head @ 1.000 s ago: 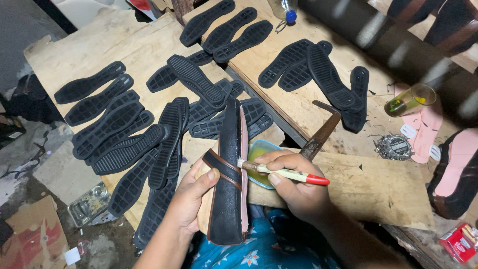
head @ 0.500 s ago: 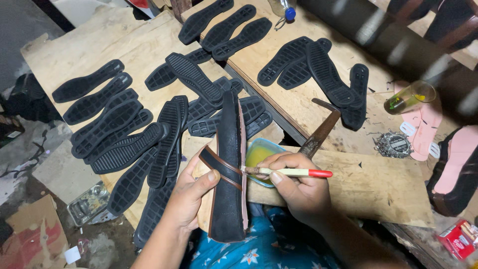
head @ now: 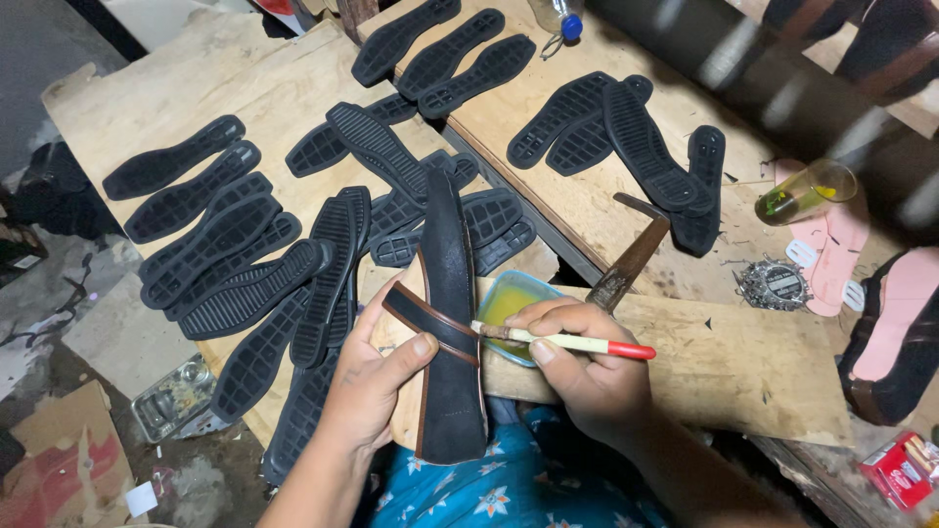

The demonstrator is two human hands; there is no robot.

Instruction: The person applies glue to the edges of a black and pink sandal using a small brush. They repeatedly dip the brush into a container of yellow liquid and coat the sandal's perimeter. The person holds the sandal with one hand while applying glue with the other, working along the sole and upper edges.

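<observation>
Left hand [head: 377, 376] curled in a grip, right hand [head: 587, 376] pinching — forearms low

Blurred dark bar [head: 782, 88] across top right, hides bench behind it. Bottle w/ blue cap [head: 562, 15] cut by top edge. Red packet [head: 900, 469] cut at bottom right. Brush [head: 562, 340] tip hidden behind sandal [head: 452, 323], bristles not visible. Left hand [head: 377, 376] palm under sandal, contact unclear. Right hand [head: 587, 372] wrist partly in shadow. Metal scrap [head: 773, 286] too small to ID.
</observation>
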